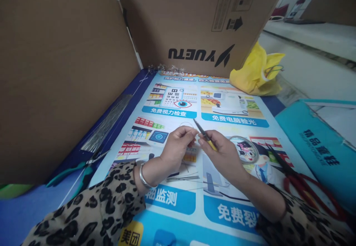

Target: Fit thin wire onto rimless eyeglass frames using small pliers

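My left hand [178, 147], with a bracelet at the wrist, is closed in a pinch just left of the poster's middle. What its fingertips hold is too small to make out. Right beside it, nearly touching, my right hand [222, 153] grips a slim pointed tool [204, 133] with a dark tip and a yellow part. The tool's tip points up and away, past the fingers. Under the hands, several thin wires [183, 178] lie loose on the printed poster [167, 216]. A coil of wire [246, 150] rests by my right wrist.
Cardboard panels [178, 19] stand at the back and left. Teal-handled pliers [83, 170] and a wire bundle [107, 123] lie left; clear, shiny bits [169, 69] sit at the back. Red-handled scissors [311, 188], a yellow bag [254, 73] and a turquoise box [314, 138] are right.
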The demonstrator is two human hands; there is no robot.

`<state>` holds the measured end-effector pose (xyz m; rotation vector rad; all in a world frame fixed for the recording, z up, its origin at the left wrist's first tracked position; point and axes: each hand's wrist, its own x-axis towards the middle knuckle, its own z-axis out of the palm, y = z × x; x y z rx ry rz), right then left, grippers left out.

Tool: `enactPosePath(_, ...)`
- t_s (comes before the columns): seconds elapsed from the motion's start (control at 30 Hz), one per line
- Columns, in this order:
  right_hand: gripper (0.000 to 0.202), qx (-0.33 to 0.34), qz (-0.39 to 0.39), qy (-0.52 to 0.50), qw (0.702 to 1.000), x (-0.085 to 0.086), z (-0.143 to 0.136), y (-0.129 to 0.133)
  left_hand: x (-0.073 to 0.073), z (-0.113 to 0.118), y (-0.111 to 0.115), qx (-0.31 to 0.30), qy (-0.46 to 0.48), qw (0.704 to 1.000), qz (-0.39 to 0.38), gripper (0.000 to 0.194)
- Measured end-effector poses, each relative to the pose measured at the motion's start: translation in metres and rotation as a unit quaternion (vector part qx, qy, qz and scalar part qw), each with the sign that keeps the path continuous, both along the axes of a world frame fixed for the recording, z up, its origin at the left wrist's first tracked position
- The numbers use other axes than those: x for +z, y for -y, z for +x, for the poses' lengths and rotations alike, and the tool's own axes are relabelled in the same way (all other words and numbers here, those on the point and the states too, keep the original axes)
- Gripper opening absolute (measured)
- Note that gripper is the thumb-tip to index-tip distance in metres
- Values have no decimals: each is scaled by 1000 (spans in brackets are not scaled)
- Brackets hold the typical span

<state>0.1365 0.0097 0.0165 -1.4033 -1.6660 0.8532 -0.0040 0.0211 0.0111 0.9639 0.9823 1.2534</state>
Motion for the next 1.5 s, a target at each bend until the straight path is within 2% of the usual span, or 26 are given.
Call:
enactPosePath(0.1, 24, 14, -59, -107, 992, 2, 3, 0, 3, -4, -7, 29, 8, 999, 30, 18)
enactPosePath(0.27, 29, 99, -184, -274, 939, 2, 1, 6, 9, -12, -17, 57, 55, 995, 59, 20)
enactPosePath(0.37, 29, 137, -247, -313, 907, 3, -3, 12, 11, -13, -18, 67, 72, 993, 67, 20)
enactPosePath(0.43, 29, 143, -265, -320, 898, 3, -5, 14, 12, -12, -18, 67, 77, 992, 69, 19)
enactPosePath(1.0, 29, 149, -251, -300, 908, 2, -5, 13, 12, -10, -14, 62, 86, 993, 53, 22)
enactPosePath(1.5, 32, 135, -264, -285, 912, 2, -6, 12, 11, -10, -13, 50, 73, 994, 69, 21)
